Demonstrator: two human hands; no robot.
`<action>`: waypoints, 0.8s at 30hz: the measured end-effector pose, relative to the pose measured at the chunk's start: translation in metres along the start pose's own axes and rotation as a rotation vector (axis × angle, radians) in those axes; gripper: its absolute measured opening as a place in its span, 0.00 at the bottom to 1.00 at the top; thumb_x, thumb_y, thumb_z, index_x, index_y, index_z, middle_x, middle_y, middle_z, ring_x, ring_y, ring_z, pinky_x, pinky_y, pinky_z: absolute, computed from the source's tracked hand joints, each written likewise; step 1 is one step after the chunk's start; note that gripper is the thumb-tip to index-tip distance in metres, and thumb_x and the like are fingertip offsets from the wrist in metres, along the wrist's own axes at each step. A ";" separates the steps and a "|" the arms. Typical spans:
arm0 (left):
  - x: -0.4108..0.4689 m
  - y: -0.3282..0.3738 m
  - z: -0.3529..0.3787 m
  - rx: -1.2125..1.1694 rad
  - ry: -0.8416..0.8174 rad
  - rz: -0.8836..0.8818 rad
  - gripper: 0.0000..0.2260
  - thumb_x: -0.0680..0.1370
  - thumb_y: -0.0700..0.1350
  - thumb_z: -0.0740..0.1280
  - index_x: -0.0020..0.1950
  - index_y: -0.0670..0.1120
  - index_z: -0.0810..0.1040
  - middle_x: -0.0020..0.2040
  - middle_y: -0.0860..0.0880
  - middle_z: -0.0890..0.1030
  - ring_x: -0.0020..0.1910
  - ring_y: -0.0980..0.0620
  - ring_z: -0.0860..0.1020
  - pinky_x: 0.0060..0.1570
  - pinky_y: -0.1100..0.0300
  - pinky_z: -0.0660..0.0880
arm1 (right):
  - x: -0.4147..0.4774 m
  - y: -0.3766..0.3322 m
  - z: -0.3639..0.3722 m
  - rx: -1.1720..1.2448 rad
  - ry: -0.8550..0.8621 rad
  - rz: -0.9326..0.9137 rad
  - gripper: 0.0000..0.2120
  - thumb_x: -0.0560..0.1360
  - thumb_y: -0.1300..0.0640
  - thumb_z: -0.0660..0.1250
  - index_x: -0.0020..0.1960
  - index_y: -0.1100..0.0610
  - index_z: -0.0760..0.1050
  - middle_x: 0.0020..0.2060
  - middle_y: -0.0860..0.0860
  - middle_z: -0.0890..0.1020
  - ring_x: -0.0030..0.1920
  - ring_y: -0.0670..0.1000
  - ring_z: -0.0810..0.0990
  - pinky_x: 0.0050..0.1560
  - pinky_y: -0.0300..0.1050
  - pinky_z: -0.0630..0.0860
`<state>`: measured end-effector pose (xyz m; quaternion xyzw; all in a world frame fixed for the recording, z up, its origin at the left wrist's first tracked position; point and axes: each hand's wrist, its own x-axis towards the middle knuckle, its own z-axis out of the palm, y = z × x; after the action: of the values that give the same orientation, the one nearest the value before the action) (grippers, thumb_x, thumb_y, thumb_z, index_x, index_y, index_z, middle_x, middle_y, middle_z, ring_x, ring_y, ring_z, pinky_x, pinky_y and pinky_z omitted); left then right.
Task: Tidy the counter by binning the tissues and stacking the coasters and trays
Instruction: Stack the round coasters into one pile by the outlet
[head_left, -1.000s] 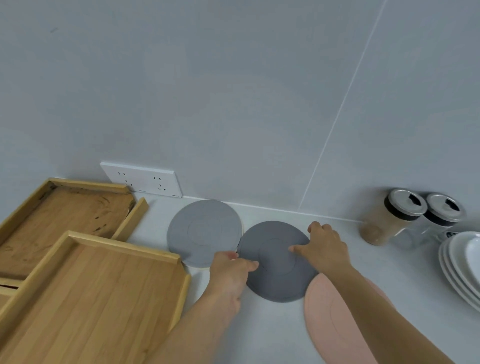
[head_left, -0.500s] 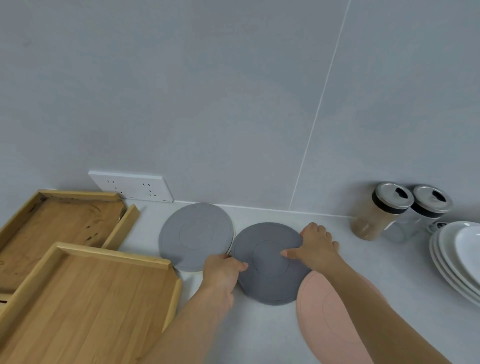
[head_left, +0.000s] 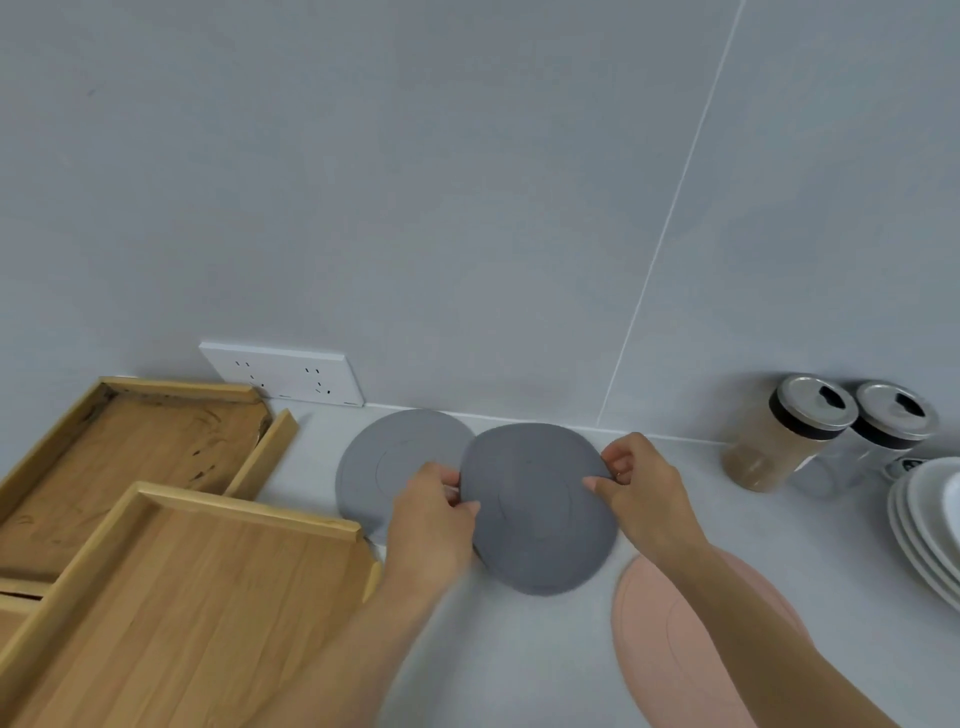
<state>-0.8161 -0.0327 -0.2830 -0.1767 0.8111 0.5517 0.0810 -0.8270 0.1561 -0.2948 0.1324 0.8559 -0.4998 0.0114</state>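
Dark grey coaster (head_left: 540, 512) is pinched at opposite rims by left hand (head_left: 434, 525) and right hand (head_left: 641, 491), its edge overlapping the lighter grey coaster (head_left: 387, 462) on the table (head_left: 545, 670). Stacking step underway, apparently. Next: centre it over the lighter one, then release.

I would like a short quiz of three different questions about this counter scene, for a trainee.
1. True or false: the left hand and the right hand both grip the dark grey coaster.
2. Which coaster lies partly under the right forearm? A) the light grey coaster B) the pink coaster C) a white one
3. Fill in: the two lidded jars stand to the ____ of the coasters, near the stack of white plates.

Key: 1. True, one hand at each side of its rim. 2. B. 3. Right.
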 end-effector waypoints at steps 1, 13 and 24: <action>0.004 0.005 -0.008 -0.004 0.026 0.013 0.10 0.73 0.33 0.66 0.40 0.48 0.72 0.38 0.48 0.76 0.42 0.41 0.79 0.45 0.41 0.79 | 0.000 -0.006 0.002 0.027 -0.004 -0.008 0.08 0.71 0.64 0.68 0.46 0.59 0.70 0.36 0.48 0.73 0.35 0.44 0.71 0.34 0.32 0.68; 0.080 0.003 -0.096 0.174 0.172 0.019 0.05 0.73 0.35 0.67 0.43 0.43 0.75 0.42 0.43 0.79 0.42 0.40 0.80 0.45 0.42 0.79 | 0.017 -0.053 0.090 0.073 -0.064 -0.021 0.08 0.71 0.63 0.68 0.45 0.60 0.69 0.36 0.52 0.73 0.42 0.60 0.78 0.45 0.57 0.78; 0.101 -0.033 -0.093 0.501 0.164 0.014 0.04 0.73 0.40 0.69 0.46 0.43 0.75 0.48 0.42 0.80 0.45 0.40 0.79 0.47 0.53 0.76 | 0.023 -0.034 0.117 -0.111 -0.059 0.030 0.09 0.72 0.60 0.68 0.45 0.59 0.67 0.40 0.52 0.73 0.42 0.56 0.74 0.47 0.52 0.75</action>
<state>-0.8912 -0.1491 -0.3093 -0.1896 0.9274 0.3181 0.0526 -0.8704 0.0447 -0.3279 0.1296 0.8796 -0.4548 0.0512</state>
